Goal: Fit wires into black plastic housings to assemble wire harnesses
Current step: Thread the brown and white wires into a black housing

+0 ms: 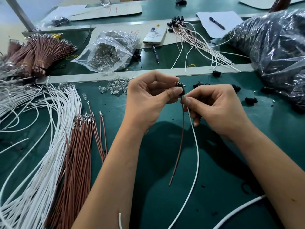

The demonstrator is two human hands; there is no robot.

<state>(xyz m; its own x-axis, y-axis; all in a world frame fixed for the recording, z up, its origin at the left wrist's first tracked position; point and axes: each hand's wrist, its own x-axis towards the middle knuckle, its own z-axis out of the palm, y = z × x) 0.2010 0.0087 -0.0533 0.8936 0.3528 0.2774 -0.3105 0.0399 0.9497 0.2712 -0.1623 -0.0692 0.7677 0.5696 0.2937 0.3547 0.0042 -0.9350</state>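
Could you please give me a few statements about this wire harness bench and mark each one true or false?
1. The left hand pinches the black housing. True.
2. The right hand rests flat on the table. False: it pinches the white wire just below the housing.
3. A brown wire hangs from the housing. True.
4. The phone lies beside the person's right elbow. False: it lies at the far side, near the clear bag.
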